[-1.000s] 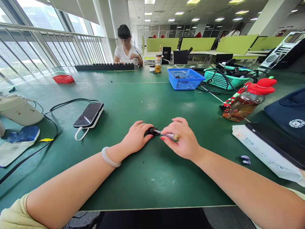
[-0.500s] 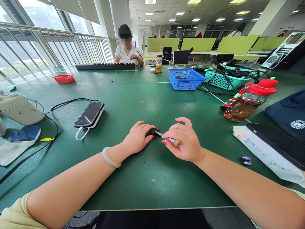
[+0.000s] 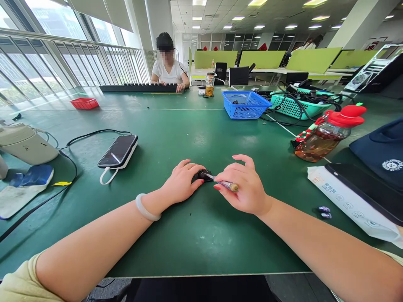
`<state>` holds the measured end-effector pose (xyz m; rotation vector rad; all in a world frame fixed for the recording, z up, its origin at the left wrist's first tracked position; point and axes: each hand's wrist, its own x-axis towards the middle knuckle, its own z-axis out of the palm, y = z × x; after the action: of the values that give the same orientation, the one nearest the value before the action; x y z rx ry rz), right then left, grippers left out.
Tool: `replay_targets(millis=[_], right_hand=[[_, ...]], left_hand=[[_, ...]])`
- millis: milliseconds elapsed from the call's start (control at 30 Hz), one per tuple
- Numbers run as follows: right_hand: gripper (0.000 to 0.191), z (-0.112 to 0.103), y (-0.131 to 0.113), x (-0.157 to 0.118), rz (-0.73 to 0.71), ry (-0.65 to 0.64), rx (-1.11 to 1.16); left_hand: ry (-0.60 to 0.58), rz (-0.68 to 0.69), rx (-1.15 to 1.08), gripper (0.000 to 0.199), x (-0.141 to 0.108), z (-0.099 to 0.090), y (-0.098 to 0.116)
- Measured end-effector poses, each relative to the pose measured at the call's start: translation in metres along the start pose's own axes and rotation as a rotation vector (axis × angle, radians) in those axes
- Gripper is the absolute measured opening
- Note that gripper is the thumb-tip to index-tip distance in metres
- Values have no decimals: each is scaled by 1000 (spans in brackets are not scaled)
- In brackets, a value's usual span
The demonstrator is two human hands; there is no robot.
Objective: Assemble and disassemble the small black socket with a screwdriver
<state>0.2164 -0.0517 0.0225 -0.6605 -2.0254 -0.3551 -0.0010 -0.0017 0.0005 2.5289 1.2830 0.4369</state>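
Down from its raised position, the far person's hand (image 3: 181, 87) now rests beside a long black ridged bar (image 3: 138, 88) at upper left; the two near hands look unmoved. Smooth, faintly scuffed and green, the worktop (image 3: 195, 138) fills most of the frame, its straight near edge crossing the bottom. At right lie a navy fabric bag (image 3: 378, 147) and a creased white packet (image 3: 349, 203) under something flat and black, beyond the right forearm. A rounded, transparent bottle (image 3: 321, 142) with a red lid stands at upper right, near a teal lattice basket (image 3: 292, 107) heaped with cables and a blue plastic one (image 3: 245, 105). A glossy phone (image 3: 118, 151) with a white cord lies left of centre, away from both hands. At centre, the left hand (image 3: 181, 182) grasps a small black piece (image 3: 204, 174) on the worktop. The right hand (image 3: 245, 188) pinches a slim tool (image 3: 227, 184) with a clear, purplish handle, its tip against the piece. Green surface stretches between them and the blue basket. Two shiny purple bits (image 3: 324, 212) sit lower right.
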Motion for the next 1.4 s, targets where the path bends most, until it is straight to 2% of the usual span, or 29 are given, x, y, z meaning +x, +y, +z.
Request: replay_targets(millis=[233, 667, 1133, 1400], right_hand=[[6, -6, -6, 2, -79, 14, 29], [4, -2, 2, -2, -51, 18, 54], [5, -1, 0, 0, -185, -43, -19], [4, 2, -1, -1, -198, -70, -25]], left_hand=[[0, -9, 1, 39, -1, 0, 0], [0, 19, -13, 38, 1, 2, -3], [15, 24, -21, 36, 1, 1, -2], [27, 12, -63, 37, 3, 1, -1]])
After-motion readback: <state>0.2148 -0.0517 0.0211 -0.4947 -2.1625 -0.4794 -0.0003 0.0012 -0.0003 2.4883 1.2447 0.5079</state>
